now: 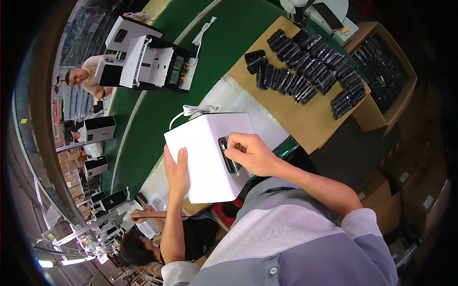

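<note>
A white box-shaped appliance housing [200,164] is tilted in front of me over the edge of the bench. My left hand [177,174] grips its left side, the thumb lying on the white face and the fingers round the edge. On the housing's right side sits a black oblong part [231,161] with glossy clear film on it. The curled fingers of my right hand [253,153] close at the top of this part; the fingertips are partly hidden. Behind the housing lies a bundled white power cord [194,110].
Right of the housing, cardboard [267,102] bears several film-wrapped black parts [305,59]; a carton [377,112] beside it holds more. An opened white appliance [148,59] stands on the green conveyor [191,78]. Co-workers sit at far left [90,71] and lower left [138,248]. A phone [328,15] lies top right.
</note>
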`<state>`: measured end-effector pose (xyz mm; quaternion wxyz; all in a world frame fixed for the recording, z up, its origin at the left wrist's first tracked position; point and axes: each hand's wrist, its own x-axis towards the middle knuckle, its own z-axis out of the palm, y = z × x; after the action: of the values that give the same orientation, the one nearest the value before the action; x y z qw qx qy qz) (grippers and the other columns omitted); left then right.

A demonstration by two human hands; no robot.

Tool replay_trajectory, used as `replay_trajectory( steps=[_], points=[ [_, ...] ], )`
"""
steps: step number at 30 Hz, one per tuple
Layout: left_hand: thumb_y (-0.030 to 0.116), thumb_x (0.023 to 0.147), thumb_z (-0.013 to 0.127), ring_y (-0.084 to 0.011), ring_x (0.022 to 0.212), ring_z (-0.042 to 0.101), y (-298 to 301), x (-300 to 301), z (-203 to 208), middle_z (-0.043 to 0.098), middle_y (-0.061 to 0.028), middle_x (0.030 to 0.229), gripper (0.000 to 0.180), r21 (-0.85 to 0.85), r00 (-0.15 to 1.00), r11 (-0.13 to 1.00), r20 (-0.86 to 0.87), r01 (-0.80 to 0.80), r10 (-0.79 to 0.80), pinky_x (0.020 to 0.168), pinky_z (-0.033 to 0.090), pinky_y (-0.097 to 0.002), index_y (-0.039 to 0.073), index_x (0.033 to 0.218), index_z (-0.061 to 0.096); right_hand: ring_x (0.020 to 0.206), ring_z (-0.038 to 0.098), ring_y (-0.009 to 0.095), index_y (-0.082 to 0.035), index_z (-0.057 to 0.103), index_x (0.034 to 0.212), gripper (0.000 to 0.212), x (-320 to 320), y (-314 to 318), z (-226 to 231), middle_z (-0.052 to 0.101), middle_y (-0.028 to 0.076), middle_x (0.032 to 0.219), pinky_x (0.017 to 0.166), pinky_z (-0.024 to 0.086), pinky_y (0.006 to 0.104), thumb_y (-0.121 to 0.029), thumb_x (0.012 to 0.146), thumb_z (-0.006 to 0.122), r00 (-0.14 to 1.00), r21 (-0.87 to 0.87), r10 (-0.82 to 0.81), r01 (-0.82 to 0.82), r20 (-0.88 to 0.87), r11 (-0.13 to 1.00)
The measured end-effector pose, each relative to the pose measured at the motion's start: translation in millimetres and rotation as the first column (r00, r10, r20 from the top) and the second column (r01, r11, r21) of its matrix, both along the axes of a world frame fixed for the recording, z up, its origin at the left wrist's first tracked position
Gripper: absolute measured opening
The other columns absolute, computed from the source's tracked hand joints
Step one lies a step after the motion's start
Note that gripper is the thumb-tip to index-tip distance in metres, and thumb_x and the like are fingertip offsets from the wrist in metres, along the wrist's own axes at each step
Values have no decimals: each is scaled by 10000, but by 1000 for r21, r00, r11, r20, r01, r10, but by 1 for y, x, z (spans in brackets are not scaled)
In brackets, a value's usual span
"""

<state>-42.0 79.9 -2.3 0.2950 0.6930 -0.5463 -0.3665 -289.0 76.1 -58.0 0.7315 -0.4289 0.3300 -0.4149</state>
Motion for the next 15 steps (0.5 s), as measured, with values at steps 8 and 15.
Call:
replay_trajectory(
  steps=[8, 15],
  points=[
    [321, 1040, 516, -181, 1102, 542, 0, -6, 6, 574, -132, 1242, 507, -47, 997, 997, 56, 60, -57, 997, 425, -333, -33, 1395, 441, 618, 419, 60, -12, 493, 790, 216, 3, -3, -1, 484, -4, 676, 555, 358, 278, -107, 944, 611, 999, 16, 14, -14, -31, 1000],
    [292, 992, 584, -189, 1110, 526, -4, 0, 1, 550, -140, 1231, 548, -47, 1000, 999, -19, 22, -23, 994, 419, -342, -48, 1391, 423, 679, 411, 61, -25, 482, 814, 201, 3, -8, -1, 472, -12, 742, 596, 355, 264, -84, 965, 602, 997, 13, 74, -74, 12, 997]
  ],
)
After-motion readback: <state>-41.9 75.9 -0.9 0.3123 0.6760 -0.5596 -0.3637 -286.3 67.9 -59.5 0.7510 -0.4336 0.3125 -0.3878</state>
